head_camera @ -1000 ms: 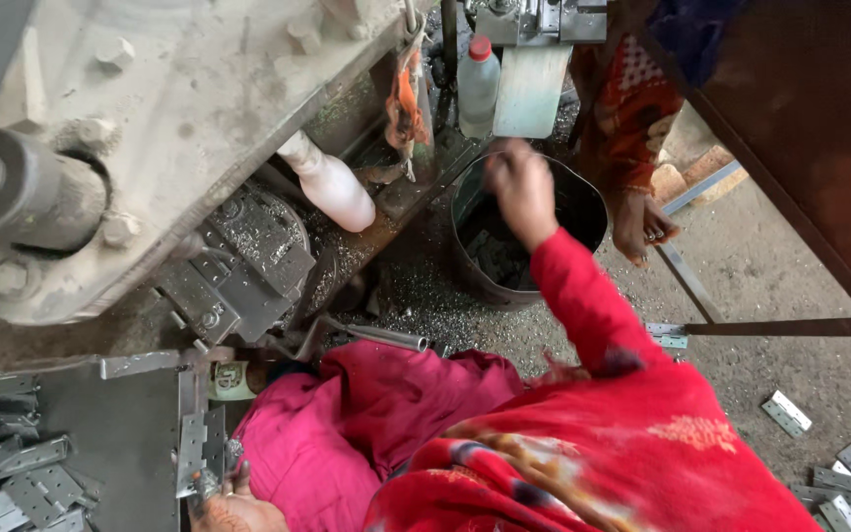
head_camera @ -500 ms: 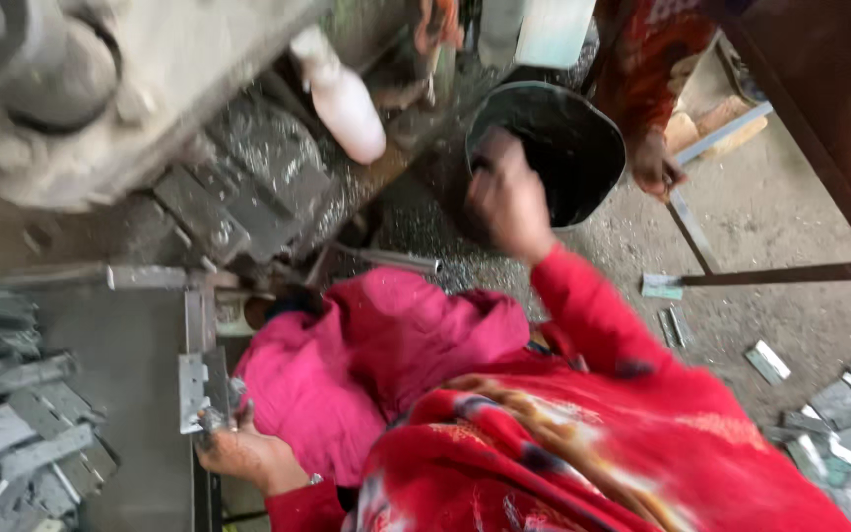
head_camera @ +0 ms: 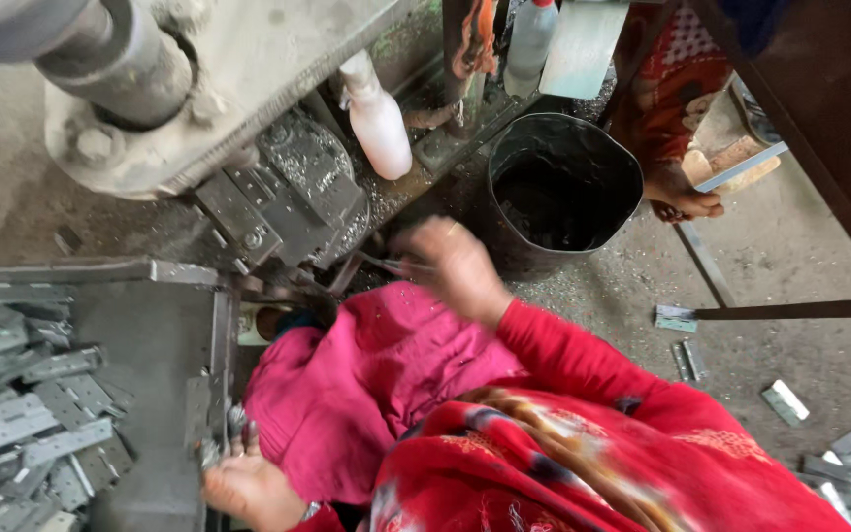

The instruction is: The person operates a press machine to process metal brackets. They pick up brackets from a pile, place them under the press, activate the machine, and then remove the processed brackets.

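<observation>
1. Gripping a thin metal tool point(head_camera: 386, 264), the right hand point(head_camera: 455, 268) is blurred near the black bucket point(head_camera: 563, 187); fingers pressed together, I judge.
2. Left hand point(head_camera: 246, 483) pinches a flat metal piece point(head_camera: 211, 448) at the tray point(head_camera: 140, 325) edge.
3. Feeding the press point(head_camera: 288, 197) likely needs steady alignment.

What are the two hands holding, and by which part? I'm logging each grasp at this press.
The right hand is blurred; it seems to pinch a thin metal piece by one end. The left hand grips a flat metal strip at the tray's edge.
</observation>
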